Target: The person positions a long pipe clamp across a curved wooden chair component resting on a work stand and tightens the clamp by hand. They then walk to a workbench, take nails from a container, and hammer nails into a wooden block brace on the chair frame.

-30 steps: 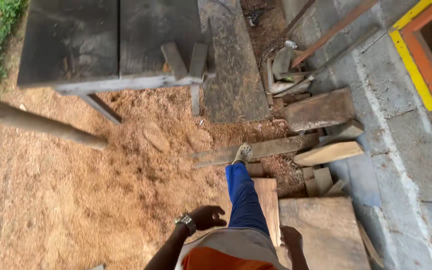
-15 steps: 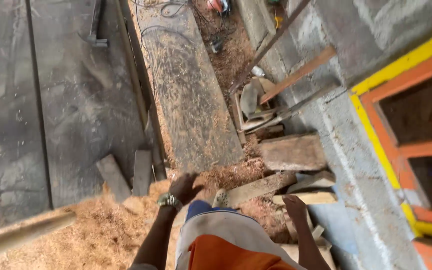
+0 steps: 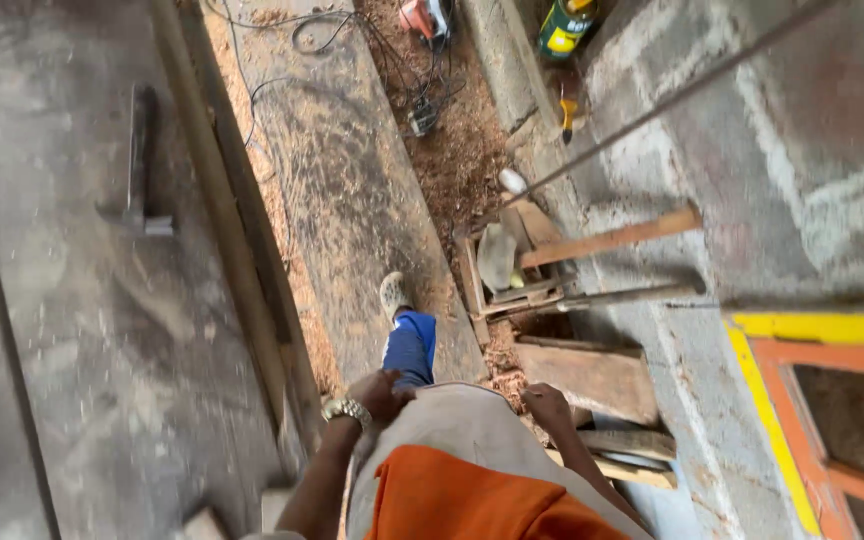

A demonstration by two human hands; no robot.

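Observation:
My left hand [image 3: 377, 392], with a metal wristwatch [image 3: 346, 410] on the wrist, hangs against my blue trouser leg [image 3: 410, 348]; its fingers are curled and nothing shows in it. My right hand [image 3: 548, 404] hangs at my right side above a wooden offcut [image 3: 584, 378], its fingers hidden from view. One shoe [image 3: 394, 296] steps on a long, worn wooden plank [image 3: 352, 200]. An orange shirt [image 3: 452, 500] fills the bottom of the view.
A dark workbench top [image 3: 72, 320] with a metal tool [image 3: 142, 160] lies left. Ahead on sawdust are cables [image 3: 382, 60], an orange power tool [image 3: 422, 15] and a green can [image 3: 564, 25]. Wood scraps [image 3: 612, 238] lean on a grey block wall [image 3: 772, 150] with an orange-yellow frame [image 3: 832, 400].
The view has moved forward from the sawdust pile along the plank beside the bench. Both hands swing by my sides; the cables, power tool and can have come into sight.

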